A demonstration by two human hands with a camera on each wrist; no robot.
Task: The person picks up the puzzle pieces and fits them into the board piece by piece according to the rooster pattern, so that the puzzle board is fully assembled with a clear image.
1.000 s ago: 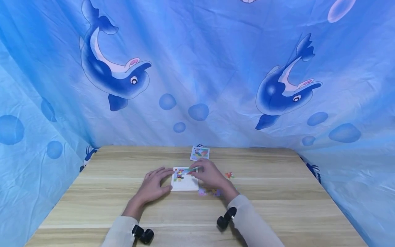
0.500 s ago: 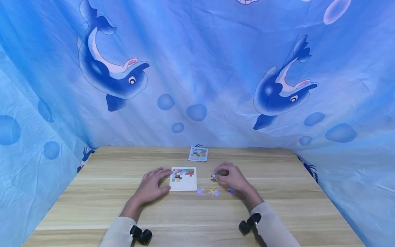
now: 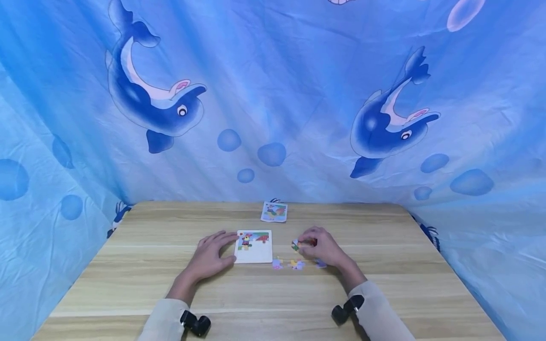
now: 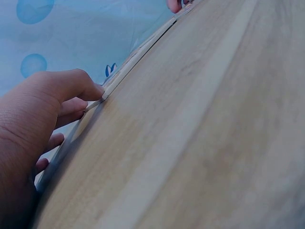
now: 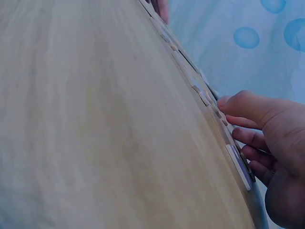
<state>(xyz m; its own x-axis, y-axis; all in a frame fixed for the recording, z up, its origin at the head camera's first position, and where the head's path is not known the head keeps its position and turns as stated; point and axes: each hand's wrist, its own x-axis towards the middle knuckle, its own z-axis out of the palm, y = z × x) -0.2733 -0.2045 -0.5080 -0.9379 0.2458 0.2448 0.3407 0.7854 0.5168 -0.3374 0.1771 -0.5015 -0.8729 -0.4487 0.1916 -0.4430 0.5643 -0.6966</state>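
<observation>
A white puzzle board [image 3: 253, 255] lies flat on the table, with several coloured pieces fitted along its top and upper left. My left hand [image 3: 211, 255] holds the board by its left edge, fingers at the upper corner and thumb at the lower one. To the right of the board, my right hand [image 3: 323, 247] has its thumb and forefinger on a green and multicoloured puzzle piece [image 3: 295, 246], low at the tabletop. A red piece [image 3: 314, 242] shows partly under that hand. In the right wrist view, the thumb [image 5: 228, 101] and fingers close about a thin piece.
Loose pieces lie in front of the right hand: a pink-purple one [image 3: 277, 264], a yellow-purple one [image 3: 296, 264] and a purple one [image 3: 321, 263] beneath the wrist. A picture card [image 3: 274, 212] sits behind the board on the wooden table [image 3: 192, 213]. A blue dolphin curtain [image 3: 273, 94] hangs behind.
My right hand has left the board's upper right area and moved right to the loose pieces, now at the green one. A red-green area at the board's upper right is uncovered. My left hand stays put.
</observation>
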